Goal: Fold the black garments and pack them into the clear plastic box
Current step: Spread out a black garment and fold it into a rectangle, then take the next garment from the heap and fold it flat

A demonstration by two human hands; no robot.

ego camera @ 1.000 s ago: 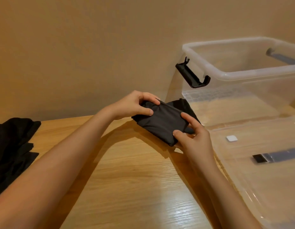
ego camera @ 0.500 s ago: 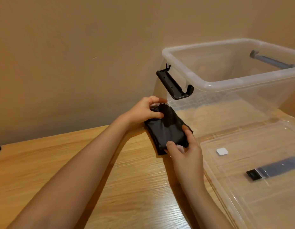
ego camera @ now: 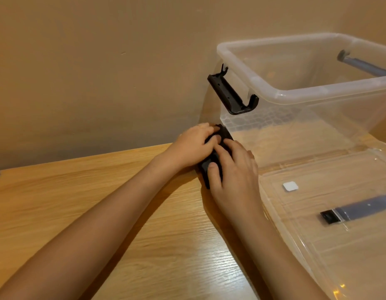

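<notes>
Both hands have drawn together over the black garment (ego camera: 205, 171), which half a second ago lay wider between them and is now a narrow bundle mostly hidden beneath them. It rests on the bench (ego camera: 123, 213) at the centre of the frame, just beside the near-left corner of the clear plastic box (ego camera: 274, 94) and outside it. The left hand (ego camera: 196, 147) reaches in from the lower left with the forearm stretched straight, its fingers curled round the bundle's far end. The right hand (ego camera: 234, 169) lies palm-down on the bundle, fingers lightly bent across it and thumb pressing its near end, holding it flat rather than gripping. The box's black latch (ego camera: 231, 94) juts out above the hands. The clear lid (ego camera: 317, 245) lies flat at lower right.
</notes>
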